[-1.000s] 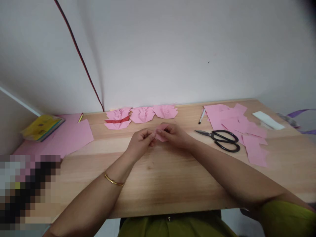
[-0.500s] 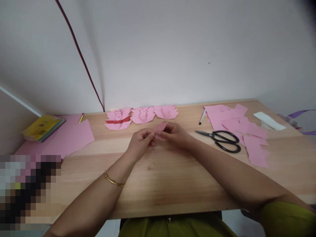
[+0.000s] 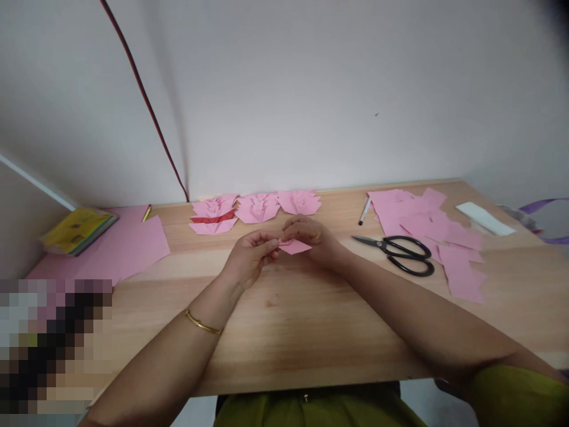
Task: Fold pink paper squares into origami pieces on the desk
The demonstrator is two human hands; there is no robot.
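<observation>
Between thumb and fingers, my left hand (image 3: 252,256) pinches the left end of a small folded piece of pink paper (image 3: 295,247). My right hand (image 3: 313,237) curls around the far and right side of the same paper, its fingertips at the upper edge. Part of the paper is hidden by my fingers. Behind my hands, near the wall, lie several pink paper cutouts (image 3: 258,207) with jagged edges and creases; a red strip (image 3: 212,219) shows at the left one. Black-handled scissors (image 3: 395,252) rest to the right of my right hand, blades pointing left.
Pink paper scraps (image 3: 427,219) lie in a pile at the right, beside a marker (image 3: 364,211) and a white strip (image 3: 484,218). At the left are large pink sheets (image 3: 137,249), a yellow packet (image 3: 80,230) and a yellow pencil (image 3: 146,213). A cable (image 3: 142,89) runs down the wall.
The folded paper's raised flap has come down, and its pink face now shows lower, toward me. My right fingers have shifted to its upper edge. My left hand keeps its pinch.
</observation>
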